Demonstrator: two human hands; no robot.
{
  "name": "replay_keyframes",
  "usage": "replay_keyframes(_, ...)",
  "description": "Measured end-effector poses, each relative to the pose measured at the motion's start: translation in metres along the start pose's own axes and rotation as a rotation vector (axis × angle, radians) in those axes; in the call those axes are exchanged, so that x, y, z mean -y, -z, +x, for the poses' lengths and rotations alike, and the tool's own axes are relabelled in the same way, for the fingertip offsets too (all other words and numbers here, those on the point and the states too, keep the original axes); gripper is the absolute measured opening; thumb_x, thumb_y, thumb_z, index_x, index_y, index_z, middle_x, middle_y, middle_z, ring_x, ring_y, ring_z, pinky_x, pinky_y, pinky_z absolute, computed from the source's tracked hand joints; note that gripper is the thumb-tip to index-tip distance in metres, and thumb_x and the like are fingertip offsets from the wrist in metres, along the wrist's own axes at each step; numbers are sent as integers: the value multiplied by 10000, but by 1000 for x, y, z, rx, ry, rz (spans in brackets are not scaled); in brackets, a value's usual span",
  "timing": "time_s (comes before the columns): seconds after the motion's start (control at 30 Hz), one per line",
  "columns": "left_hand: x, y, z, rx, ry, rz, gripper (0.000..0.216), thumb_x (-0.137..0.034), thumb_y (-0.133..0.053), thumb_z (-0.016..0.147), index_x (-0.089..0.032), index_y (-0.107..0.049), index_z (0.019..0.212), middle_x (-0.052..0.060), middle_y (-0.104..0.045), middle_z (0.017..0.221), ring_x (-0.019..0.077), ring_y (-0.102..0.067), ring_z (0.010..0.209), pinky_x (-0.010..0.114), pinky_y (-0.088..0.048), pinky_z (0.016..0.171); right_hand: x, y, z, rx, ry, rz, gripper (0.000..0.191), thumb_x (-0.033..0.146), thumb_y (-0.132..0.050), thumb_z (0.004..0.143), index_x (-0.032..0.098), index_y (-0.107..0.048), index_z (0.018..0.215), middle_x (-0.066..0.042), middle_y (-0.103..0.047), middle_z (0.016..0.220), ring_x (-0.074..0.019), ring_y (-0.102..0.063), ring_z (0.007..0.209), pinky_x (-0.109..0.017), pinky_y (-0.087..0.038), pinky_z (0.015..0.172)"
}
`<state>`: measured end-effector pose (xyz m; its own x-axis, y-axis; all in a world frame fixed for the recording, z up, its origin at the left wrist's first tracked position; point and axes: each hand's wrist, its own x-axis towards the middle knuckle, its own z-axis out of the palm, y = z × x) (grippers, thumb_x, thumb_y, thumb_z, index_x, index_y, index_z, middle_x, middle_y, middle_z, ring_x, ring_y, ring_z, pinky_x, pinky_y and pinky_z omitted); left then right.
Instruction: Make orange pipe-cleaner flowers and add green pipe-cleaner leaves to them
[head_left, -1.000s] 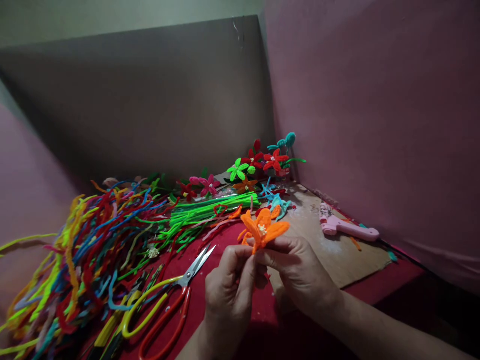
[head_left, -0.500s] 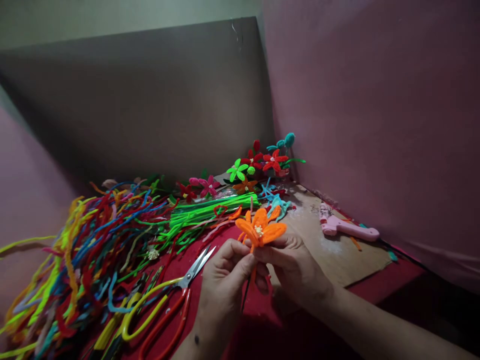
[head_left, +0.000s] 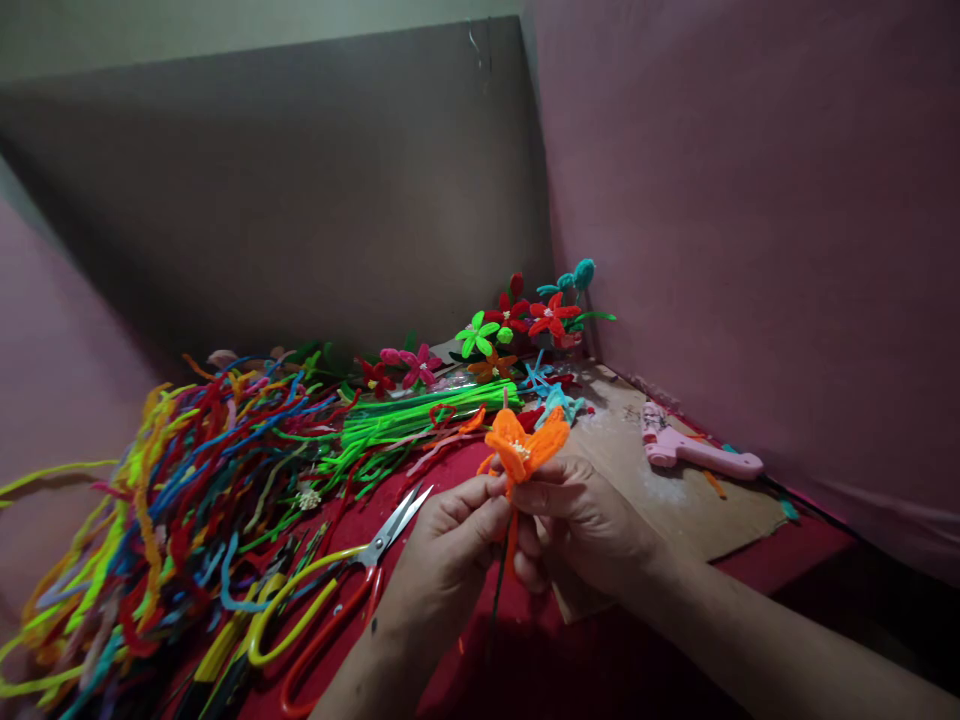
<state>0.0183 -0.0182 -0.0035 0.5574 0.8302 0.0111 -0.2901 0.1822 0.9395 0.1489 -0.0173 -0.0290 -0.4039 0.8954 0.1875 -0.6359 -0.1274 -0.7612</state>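
Observation:
An orange pipe-cleaner flower [head_left: 516,440] with a pale stamen centre is held up between both hands. My left hand [head_left: 466,530] is closed, thumb and forefinger pinching the flower's base from the left. From the right, my right hand [head_left: 581,510] pinches the base and lower petals, its other fingers curled beneath. A thin dark stem runs down below the hands. Orange strips hang beside it, partly hidden by the fingers. Scissors [head_left: 382,540] with one yellow and one red handle lie spread on the red cloth, just left of my left hand.
A heap of multicoloured pipe cleaners [head_left: 172,500] covers the left side. Behind my hands lies a green pipe-cleaner bundle [head_left: 427,415], with finished flowers [head_left: 476,335] beyond. On the right, a pink glue gun [head_left: 697,450] rests by a cardboard sheet [head_left: 720,530]. Yellow-handled pliers [head_left: 225,640] lie front left.
The orange flower has turned and tilted between my fingers, and its petals now sit more upright and closer together. Both hands keep their pinch. The camera view has shifted slightly.

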Motion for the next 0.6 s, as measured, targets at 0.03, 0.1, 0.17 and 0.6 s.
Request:
replay_keyframes(0.03,1,1,0,-5,-6,-2,177,-233,-533,816,-100,-641,856,20,-569,509,104,-536,413,210,-447,436,1,0,0,33,0,0,167,271,-585,779,115,-626,734,13,-568,435,-110,-530,342,-210,-408,388)
replay_keyframes(0.1,3,2,-1,-28,-15,-7,163,-239,-548,807,-106,-642,818,3,-543,479,86,-494,374,195,-424,393,2,-1,0,65,12,-7,188,267,-574,788,109,-624,699,-7,-592,454,-120,-551,372,-230,-433,429)
replay_keyframes(0.17,4,2,-1,-68,-23,18,160,-253,-563,799,-111,-637,786,-1,-540,480,75,-477,372,187,-414,388,2,0,1,71,31,-25,207,269,-586,782,107,-619,656,-12,-595,460,-119,-549,381,-242,-441,447)
replay_keyframes(0.6,0,7,2,-267,-187,73,218,-301,-549,813,-137,-557,670,-28,-507,492,56,-429,406,170,-359,409,31,14,10,-201,139,-236,278,184,-696,654,158,-677,930,-39,-686,815,-130,-603,734,-277,-435,723)
